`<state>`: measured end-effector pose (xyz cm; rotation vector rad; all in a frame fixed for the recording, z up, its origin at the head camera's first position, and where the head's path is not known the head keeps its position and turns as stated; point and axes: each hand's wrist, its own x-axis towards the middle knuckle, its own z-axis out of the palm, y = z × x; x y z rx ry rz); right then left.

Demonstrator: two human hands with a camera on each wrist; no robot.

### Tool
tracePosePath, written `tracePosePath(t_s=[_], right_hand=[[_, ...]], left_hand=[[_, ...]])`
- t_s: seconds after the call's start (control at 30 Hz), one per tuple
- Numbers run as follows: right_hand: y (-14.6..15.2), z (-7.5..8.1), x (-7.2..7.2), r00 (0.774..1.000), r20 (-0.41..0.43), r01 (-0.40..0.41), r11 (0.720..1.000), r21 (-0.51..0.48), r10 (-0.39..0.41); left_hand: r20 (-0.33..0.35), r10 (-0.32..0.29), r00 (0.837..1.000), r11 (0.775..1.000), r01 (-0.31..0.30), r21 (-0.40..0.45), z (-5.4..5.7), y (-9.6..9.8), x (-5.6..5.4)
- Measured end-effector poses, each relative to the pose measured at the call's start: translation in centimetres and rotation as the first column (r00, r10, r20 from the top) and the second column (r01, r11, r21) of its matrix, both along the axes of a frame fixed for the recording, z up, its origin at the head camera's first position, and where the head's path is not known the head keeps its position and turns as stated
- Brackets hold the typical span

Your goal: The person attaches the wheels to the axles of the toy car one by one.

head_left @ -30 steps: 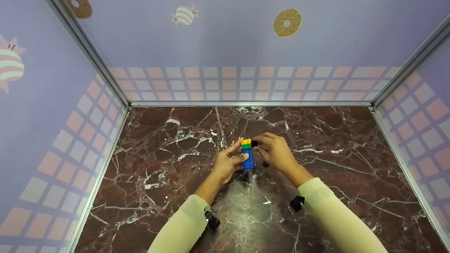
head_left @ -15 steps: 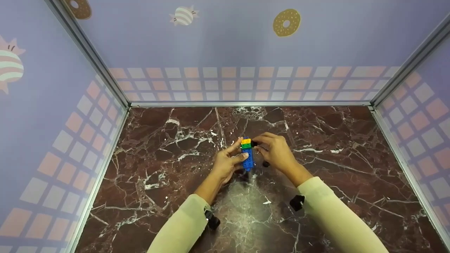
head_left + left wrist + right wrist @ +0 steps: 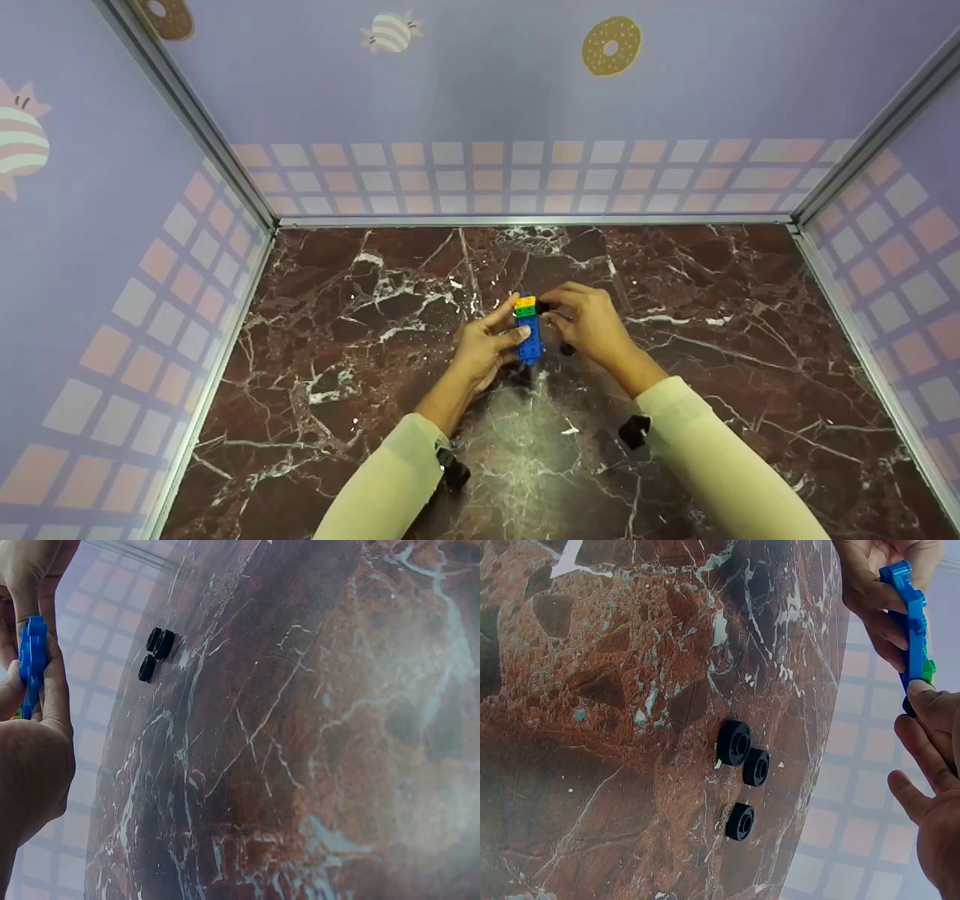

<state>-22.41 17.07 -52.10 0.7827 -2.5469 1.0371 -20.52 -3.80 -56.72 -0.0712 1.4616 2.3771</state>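
In the head view, my left hand [image 3: 480, 349] grips a blue toy car base [image 3: 529, 346] between thumb and fingers, held up over the table. A yellow brick [image 3: 525, 301] sits on a green brick [image 3: 525, 311] near the base's far end. My right hand [image 3: 592, 326] pinches a small black wheel [image 3: 544, 306] against the right side of that end. The right wrist view shows the base [image 3: 915, 630] edge-on, with the wheel [image 3: 908, 706] mostly hidden by the right fingertips. In the left wrist view the base [image 3: 32, 656] is partly covered by fingers.
Three loose black wheels [image 3: 735, 742] lie close together on the dark red marble-patterned table [image 3: 652, 787], below my hands. In the head view one wheel [image 3: 568, 350] shows beside the right hand. Lilac panels [image 3: 510, 90] with pink and white squares close off the back and sides.
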Motion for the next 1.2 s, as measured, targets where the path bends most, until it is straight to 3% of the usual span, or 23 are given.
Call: tracePosePath(t_s=[1.2], right_hand=[[-0.06,-0.32,-0.07,1.000,0.020,0.003,1.000,-0.010,-0.003]], left_hand=[[0.029,-0.008,1.000,1.000,0.008,-0.021,-0.26,0.07,-0.04]])
